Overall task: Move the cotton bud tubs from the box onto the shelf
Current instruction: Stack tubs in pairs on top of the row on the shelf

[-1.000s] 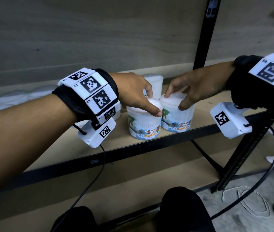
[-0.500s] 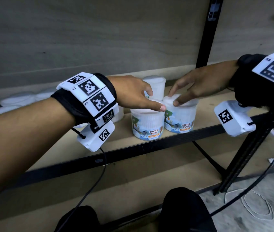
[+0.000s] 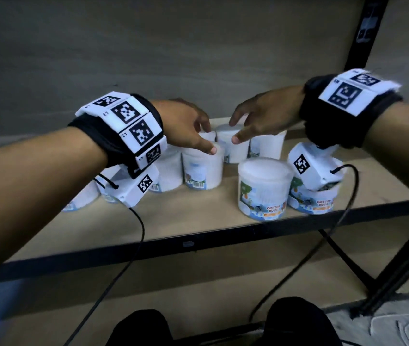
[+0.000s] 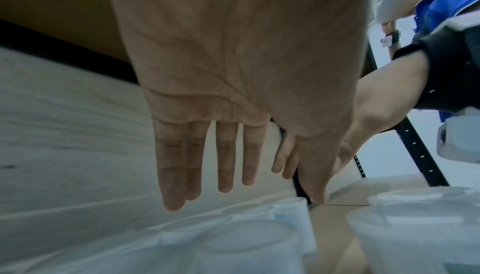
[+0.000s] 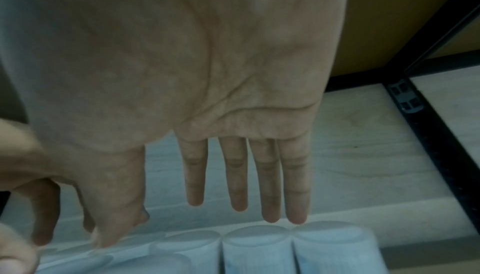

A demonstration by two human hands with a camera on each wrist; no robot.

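Several white cotton bud tubs stand on the wooden shelf (image 3: 198,216). Two labelled tubs stand near the front edge, one (image 3: 264,191) beside the other (image 3: 314,199), which is partly behind my right wrist camera. A back row of tubs (image 3: 203,171) runs along to the left. My left hand (image 3: 208,138) hovers over that row with its thumb on a lid. My right hand (image 3: 234,129) hovers over the neighbouring tub (image 3: 233,148). In the wrist views the left fingers (image 4: 226,155) and right fingers (image 5: 267,175) are straight and hold nothing. No box is in view.
A black metal upright (image 3: 358,46) stands at the shelf's back right and a black rail (image 3: 198,243) runs along its front edge. Cables (image 3: 136,245) hang from both wrist cameras. My knees (image 3: 298,320) are below. Another person in blue (image 4: 454,0) is at the right.
Both hands have let go of the two front tubs and moved back over the rear row. The two tubs now stand alone at the front right.
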